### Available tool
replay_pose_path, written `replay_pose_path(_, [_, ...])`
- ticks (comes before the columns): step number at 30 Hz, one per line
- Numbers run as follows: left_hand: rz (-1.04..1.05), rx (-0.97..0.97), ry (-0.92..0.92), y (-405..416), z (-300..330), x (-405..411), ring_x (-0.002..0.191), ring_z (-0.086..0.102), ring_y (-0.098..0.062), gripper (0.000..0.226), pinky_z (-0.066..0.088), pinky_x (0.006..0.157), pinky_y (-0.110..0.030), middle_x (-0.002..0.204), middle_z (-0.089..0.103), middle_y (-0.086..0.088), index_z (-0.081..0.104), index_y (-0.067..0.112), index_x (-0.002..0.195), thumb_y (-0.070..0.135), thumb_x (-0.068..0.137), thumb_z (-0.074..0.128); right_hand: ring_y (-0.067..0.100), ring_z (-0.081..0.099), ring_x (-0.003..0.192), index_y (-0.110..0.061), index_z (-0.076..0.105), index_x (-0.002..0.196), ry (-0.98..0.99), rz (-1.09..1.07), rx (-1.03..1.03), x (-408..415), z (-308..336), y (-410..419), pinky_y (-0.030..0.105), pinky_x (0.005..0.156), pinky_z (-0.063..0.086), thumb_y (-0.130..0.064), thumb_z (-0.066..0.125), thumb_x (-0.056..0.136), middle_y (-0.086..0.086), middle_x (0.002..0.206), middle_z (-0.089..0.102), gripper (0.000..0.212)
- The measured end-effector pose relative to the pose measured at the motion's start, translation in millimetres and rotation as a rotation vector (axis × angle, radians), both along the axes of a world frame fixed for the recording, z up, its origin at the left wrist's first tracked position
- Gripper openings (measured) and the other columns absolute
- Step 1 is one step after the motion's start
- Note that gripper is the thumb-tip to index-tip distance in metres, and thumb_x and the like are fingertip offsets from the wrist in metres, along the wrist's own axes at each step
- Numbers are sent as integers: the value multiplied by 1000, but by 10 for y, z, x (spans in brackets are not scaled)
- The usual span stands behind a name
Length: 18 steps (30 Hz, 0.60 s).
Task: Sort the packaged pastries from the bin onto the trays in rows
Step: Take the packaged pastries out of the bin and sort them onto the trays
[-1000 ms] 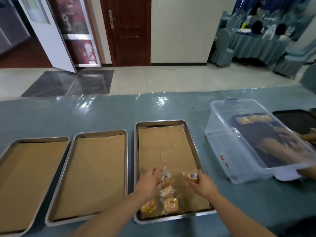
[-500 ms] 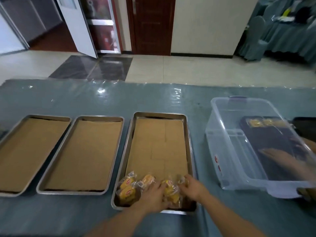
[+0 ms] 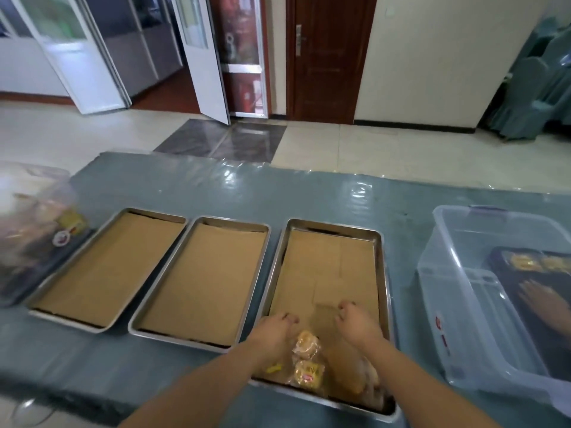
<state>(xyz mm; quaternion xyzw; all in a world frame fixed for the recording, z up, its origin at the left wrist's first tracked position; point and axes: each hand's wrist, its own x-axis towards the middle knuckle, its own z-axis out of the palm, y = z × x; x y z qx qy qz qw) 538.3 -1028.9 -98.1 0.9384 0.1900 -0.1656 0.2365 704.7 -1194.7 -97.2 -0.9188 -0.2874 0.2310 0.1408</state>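
Three steel trays lined with brown paper stand side by side on the table. Both my hands are over the near end of the right tray (image 3: 382, 273). My left hand (image 3: 273, 330) is palm down with curled fingers, and a packaged pastry seems to lie under it; whether it grips one I cannot tell. My right hand (image 3: 355, 324) is also palm down, fingers curled, with nothing visible in it. Several packaged pastries (image 3: 306, 356) in clear wrappers lie between and below my hands at the tray's front edge. The clear plastic bin (image 3: 457, 291) stands to the right.
The middle tray (image 3: 197, 279) and the left tray (image 3: 108, 267) hold only paper. A plastic bag of packaged goods (image 3: 34, 230) sits at the far left. Through the bin wall another person's hand (image 3: 543, 301) and a dark tray with pastries (image 3: 525, 261) show.
The camera has swung left and up, bringing the bag at the left into view. My hands have shifted a little further up the right tray, leaving pastries at its near edge.
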Motion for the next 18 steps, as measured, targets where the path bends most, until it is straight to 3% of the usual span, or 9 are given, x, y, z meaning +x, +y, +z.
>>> replay_pose_path(4, [19, 23, -29, 561, 89, -295, 127, 50, -22, 51, 41, 98, -32, 146, 46, 1, 43, 24, 148, 40, 101, 52, 28, 61, 115, -14, 59, 132, 36, 11, 14, -272, 45, 621, 35, 98, 49, -30, 51, 101, 10, 129, 61, 36])
replay_pose_path(8, [22, 14, -44, 1321, 131, -727, 123, 53, -23, 45, 41, 97, -32, 145, 50, 1, 46, 25, 146, 40, 103, 46, 20, 62, 99, -15, 60, 125, 84, 8, 63, -696, 28, 1357, 30, 84, 51, -30, 53, 102, 7, 122, 64, 29])
replay_pose_path(11, [24, 29, -38, 2011, 110, -1139, 119, 56, -21, 43, 40, 89, -28, 141, 55, 4, 48, 28, 144, 39, 103, 43, 18, 64, 92, -14, 64, 114, 102, -41, 95, -1123, -20, 1989, 34, 85, 55, -24, 54, 101, 8, 110, 69, 20])
replay_pose_path(15, [60, 47, -43, 2828, 159, -1676, 108, 62, -22, 38, 49, 86, -31, 135, 60, 2, 53, 27, 138, 29, 103, 41, 15, 62, 90, -11, 62, 130, 111, -31, 112, -1747, 1, 2757, 24, 75, 49, -25, 53, 101, 3, 112, 67, 33])
replay_pose_path(18, [88, 61, -66, 3320, 162, -2045, 105, 63, -22, 36, 51, 86, -32, 130, 62, 1, 55, 26, 135, 24, 103, 40, 17, 63, 98, -11, 61, 130, 135, 7, 118, -2107, 50, 3265, 28, 83, 52, -24, 51, 102, 4, 117, 67, 33])
